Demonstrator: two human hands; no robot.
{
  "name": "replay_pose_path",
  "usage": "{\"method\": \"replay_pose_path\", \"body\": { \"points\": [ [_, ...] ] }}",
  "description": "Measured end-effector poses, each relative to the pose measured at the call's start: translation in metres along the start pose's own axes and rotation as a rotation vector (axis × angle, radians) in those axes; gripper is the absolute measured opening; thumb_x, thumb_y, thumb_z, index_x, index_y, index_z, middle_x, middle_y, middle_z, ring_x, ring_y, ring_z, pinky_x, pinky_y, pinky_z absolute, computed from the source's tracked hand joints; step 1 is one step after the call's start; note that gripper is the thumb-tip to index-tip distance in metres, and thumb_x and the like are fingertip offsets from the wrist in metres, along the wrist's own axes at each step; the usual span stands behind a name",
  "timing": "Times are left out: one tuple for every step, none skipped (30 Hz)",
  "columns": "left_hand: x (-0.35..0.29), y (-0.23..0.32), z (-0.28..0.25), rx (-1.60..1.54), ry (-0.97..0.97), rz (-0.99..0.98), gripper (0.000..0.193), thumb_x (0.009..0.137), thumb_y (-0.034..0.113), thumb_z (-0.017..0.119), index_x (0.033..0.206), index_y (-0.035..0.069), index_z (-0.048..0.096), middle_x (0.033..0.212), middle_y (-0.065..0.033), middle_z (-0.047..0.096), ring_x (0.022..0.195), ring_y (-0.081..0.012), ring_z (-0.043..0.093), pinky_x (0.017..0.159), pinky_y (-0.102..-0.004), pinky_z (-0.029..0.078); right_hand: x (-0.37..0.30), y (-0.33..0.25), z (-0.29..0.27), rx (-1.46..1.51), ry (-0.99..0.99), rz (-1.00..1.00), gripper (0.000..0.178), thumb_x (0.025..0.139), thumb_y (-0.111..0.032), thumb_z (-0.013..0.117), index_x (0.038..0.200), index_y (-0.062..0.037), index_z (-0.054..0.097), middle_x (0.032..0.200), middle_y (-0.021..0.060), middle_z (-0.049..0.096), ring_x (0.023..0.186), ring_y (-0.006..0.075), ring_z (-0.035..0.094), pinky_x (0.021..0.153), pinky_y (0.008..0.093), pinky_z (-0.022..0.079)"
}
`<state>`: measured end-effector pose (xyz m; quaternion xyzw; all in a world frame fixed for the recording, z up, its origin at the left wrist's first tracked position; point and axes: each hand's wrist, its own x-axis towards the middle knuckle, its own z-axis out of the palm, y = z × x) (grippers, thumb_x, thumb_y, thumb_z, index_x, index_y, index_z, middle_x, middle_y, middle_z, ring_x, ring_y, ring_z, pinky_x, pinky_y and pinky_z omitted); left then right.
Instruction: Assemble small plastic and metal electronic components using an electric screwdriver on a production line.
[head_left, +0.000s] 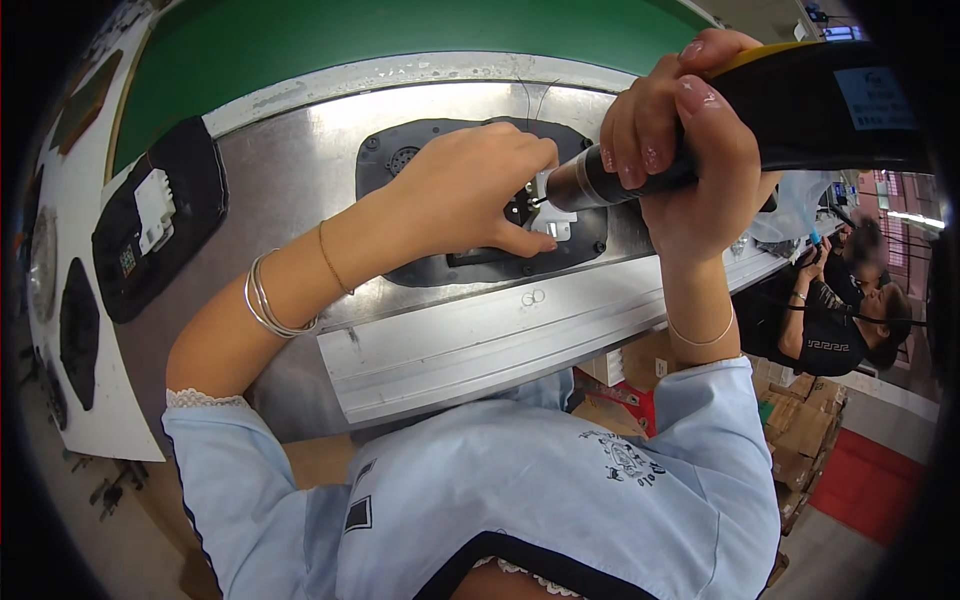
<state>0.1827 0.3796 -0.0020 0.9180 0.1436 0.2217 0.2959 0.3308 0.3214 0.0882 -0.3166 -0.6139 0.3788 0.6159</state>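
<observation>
While we drive a screw, both hands work one black panel [480, 265].
Our right hand [690, 130] grasps the screwdriver [800, 110]; our left hand [470, 190] presses the panel on the steel bench [300, 170].

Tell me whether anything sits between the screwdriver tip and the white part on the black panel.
Nothing visible does. The power screwdriver in the right hand meets the white part directly; the left hand rests beside it on the black panel.

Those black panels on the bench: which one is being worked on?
The middle panel, on the metal bench. The left hand presses on it while the right hand holds a power screwdriver to it. The panel farther left lies untouched.
</observation>
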Motion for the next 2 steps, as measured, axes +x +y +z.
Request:
{"method": "replay_pose_path", "body": {
  "points": [
    [-0.0005, -0.0009, 0.0008, -0.005, -0.004, -0.001, 0.050, 0.065, 0.041, 0.078, 0.094, 0.006, 0.057, 0.089, -0.0082, 0.062, 0.091, -0.0279, 0.057, 0.076, -0.0397, 0.050, 0.0000, 0.0003, 0.0000, -0.012, -0.016, -0.003, 0.020, 0.088, -0.012, 0.042, 0.106, -0.0034, 0.042, 0.055, 0.0053, 0.040, 0.041, 0.0163, 0.042, 0.045, 0.0317, 0.042],
    [0.0000, -0.0017, 0.0012, -0.009, -0.007, 0.002, 0.050, 0.065, 0.041, 0.078, 0.094, 0.006, 0.057, 0.089, -0.0083, 0.062, 0.092, -0.0279, 0.057, 0.076, -0.0397, 0.050, 0.0008, -0.0002, -0.0008, -0.027, -0.032, -0.008, 0.021, 0.088, -0.013, 0.043, 0.107, -0.0033, 0.042, 0.055, 0.0057, 0.041, 0.041, 0.0164, 0.042, 0.045, 0.0324, 0.042]
  ]
}}
